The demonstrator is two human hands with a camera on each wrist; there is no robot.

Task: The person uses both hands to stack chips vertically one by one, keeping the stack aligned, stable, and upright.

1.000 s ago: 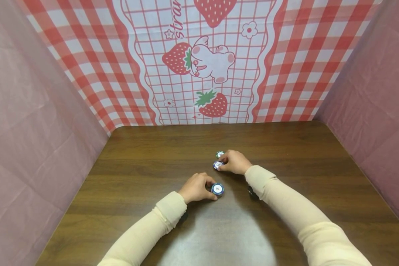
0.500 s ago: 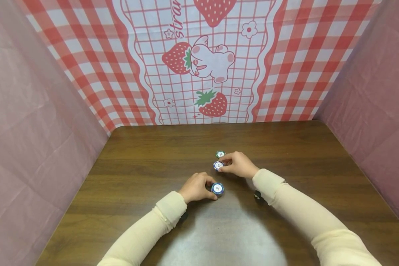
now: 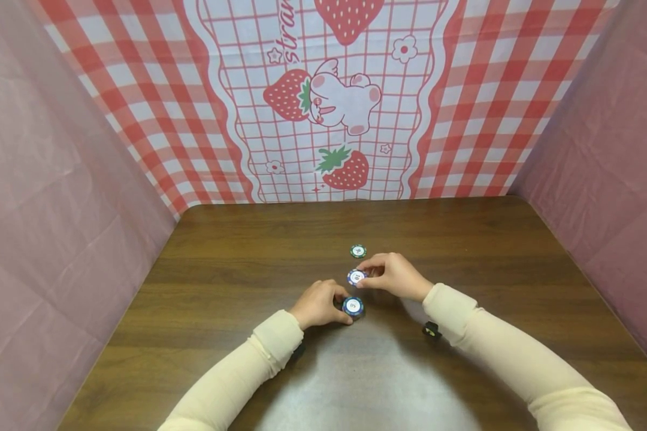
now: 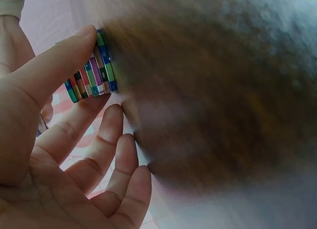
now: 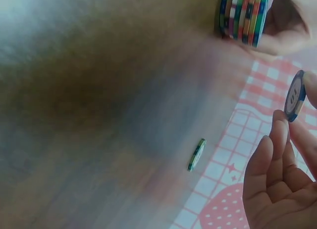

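My left hand (image 3: 319,304) holds a stack of several poker chips (image 3: 353,306) between thumb and index finger. The left wrist view shows the striped edges of the stack (image 4: 94,73) standing on the table, with the other fingertips touching the wood. My right hand (image 3: 396,276) pinches a blue-and-white poker chip (image 3: 357,278) marked 10 by its edge. In the right wrist view this chip (image 5: 294,96) is off the table, apart from the stack (image 5: 243,18). Behind it a green-and-white poker chip (image 3: 358,251) lies flat on the table, touched by neither hand.
The brown wooden table (image 3: 237,251) reaches back to a red-and-white checked cloth (image 3: 480,120) with strawberries. Pink cloth (image 3: 598,149) hangs on both sides. A small black device (image 3: 432,330) sits under the right wrist.
My right hand has drawn back from beside the green chip, bringing the blue-and-white chip nearer to the stack. The left hand and its stack have stayed in place.
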